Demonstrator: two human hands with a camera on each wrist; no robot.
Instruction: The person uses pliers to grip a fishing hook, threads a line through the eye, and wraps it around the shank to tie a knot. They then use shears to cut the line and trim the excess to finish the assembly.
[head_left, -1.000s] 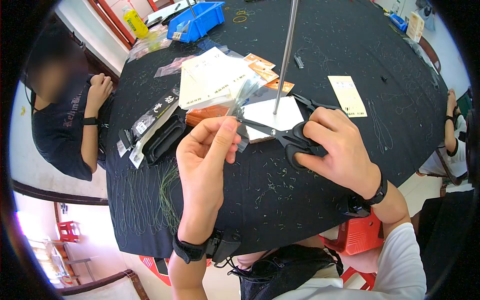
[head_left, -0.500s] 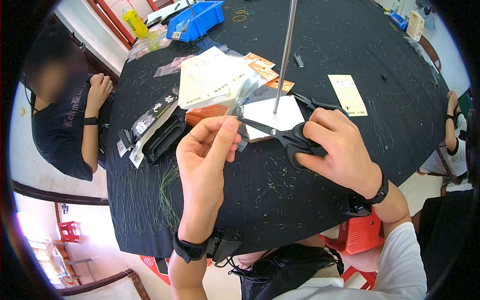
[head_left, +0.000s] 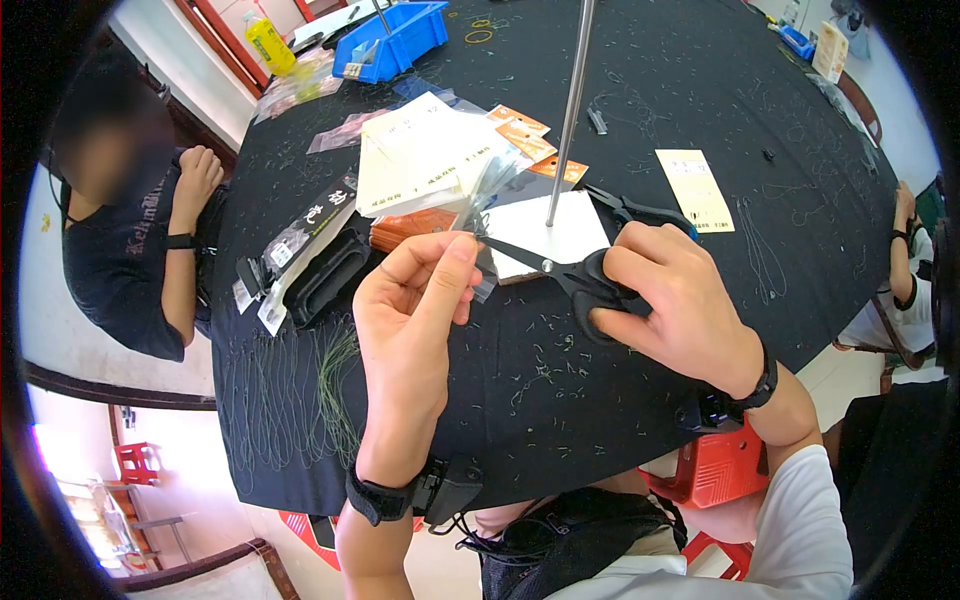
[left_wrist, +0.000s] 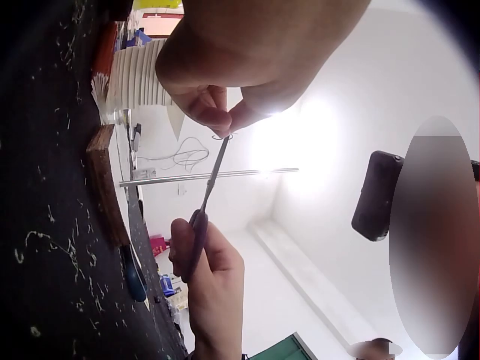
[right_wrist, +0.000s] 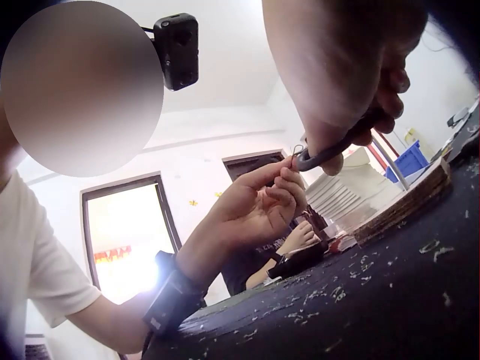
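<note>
In the head view my left hand (head_left: 410, 310) is raised over the table's near side, thumb and index finger pinching a small, thin, curved piece like a tied fishing hook. It shows in the left wrist view as fine dark curves (left_wrist: 223, 137) at the fingertips; I cannot tell its exact kind. My right hand (head_left: 685, 305) grips black-handled scissors (head_left: 575, 275), thumb and fingers in the handle loops. The blade tips reach right up to the left fingertips. Behind them a metal rod (head_left: 571, 120) rises from a white-topped block (head_left: 550, 235).
Pliers (head_left: 640, 208) lie beyond the right hand, near a cream card (head_left: 695, 190). White cards (head_left: 420, 150), orange packets (head_left: 525, 140) and a black case (head_left: 330, 280) lie left of the rod. Green lines (head_left: 300, 400) drape at the near left. A person (head_left: 130, 240) sits at left.
The right thumb and the lower scissor handle have shifted slightly. Both hands otherwise keep their place, with the blade tips still at the left fingertips.
</note>
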